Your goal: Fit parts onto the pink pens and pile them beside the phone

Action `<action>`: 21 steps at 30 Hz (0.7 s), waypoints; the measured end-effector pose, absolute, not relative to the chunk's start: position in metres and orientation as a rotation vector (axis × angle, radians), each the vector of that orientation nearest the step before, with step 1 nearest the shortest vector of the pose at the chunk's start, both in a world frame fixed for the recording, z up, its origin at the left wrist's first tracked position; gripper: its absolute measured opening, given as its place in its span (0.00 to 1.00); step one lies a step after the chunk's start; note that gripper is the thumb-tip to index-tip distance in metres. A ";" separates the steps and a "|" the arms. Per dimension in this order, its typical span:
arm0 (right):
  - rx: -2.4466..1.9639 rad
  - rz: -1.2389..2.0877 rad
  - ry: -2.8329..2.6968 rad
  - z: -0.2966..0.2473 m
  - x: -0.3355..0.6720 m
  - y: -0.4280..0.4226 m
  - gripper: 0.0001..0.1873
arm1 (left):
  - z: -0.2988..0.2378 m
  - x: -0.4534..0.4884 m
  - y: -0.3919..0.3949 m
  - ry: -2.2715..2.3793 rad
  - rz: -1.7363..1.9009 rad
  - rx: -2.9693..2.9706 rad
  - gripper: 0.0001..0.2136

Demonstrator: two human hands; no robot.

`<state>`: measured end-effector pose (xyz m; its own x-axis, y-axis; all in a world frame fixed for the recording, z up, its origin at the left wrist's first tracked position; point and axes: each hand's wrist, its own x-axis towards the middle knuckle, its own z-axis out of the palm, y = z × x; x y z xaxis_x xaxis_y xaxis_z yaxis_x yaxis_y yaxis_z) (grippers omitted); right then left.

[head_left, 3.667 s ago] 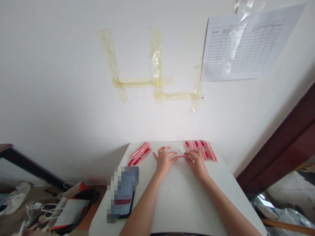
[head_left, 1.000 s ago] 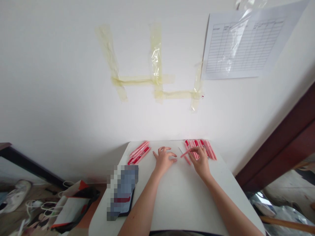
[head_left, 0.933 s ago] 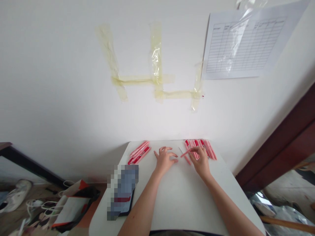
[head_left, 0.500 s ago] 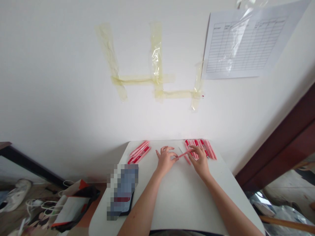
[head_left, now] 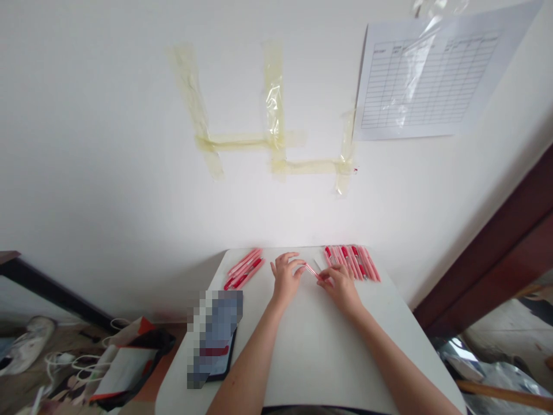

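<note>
Holding a slim pink tube slantwise in our right hand, just below the middle of the frame.
Its long axis runs from upper left to lower right: our right thumb and fingers pinch the lower-right end, while the upper-left end points straight at our left hand. There our thumb and forefinger close in about the tip, other fingers loosely spread; we cannot tell whether they press on it. A thin white stick lies just beyond, partly hidden by our right hand, with a row of pens to its right and a pile of pens farther left.
</note>
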<state>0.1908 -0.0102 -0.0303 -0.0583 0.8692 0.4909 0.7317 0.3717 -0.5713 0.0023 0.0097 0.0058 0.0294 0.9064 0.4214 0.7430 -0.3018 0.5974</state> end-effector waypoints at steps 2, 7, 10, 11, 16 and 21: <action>-1.394 0.238 -1.831 -0.032 0.188 -0.010 0.06 | 0.006 0.003 0.009 1.713 1.112 2.100 0.08; -1.375 0.231 -1.891 -0.034 0.186 -0.009 0.06 | 0.005 0.003 0.010 1.760 1.082 2.079 0.07; -1.395 0.202 -1.892 -0.035 0.186 -0.008 0.07 | 0.004 0.001 0.012 1.806 1.044 2.082 0.07; -1.401 0.191 -1.889 -0.035 0.186 -0.008 0.08 | 0.004 0.000 0.013 1.823 1.039 2.082 0.07; -1.375 0.151 -1.898 -0.035 0.186 -0.009 0.07 | 0.002 -0.007 0.017 1.964 1.033 1.985 0.08; -1.358 0.214 -1.854 -0.031 0.186 -0.010 0.11 | 0.000 -0.014 0.022 2.159 0.996 1.937 0.10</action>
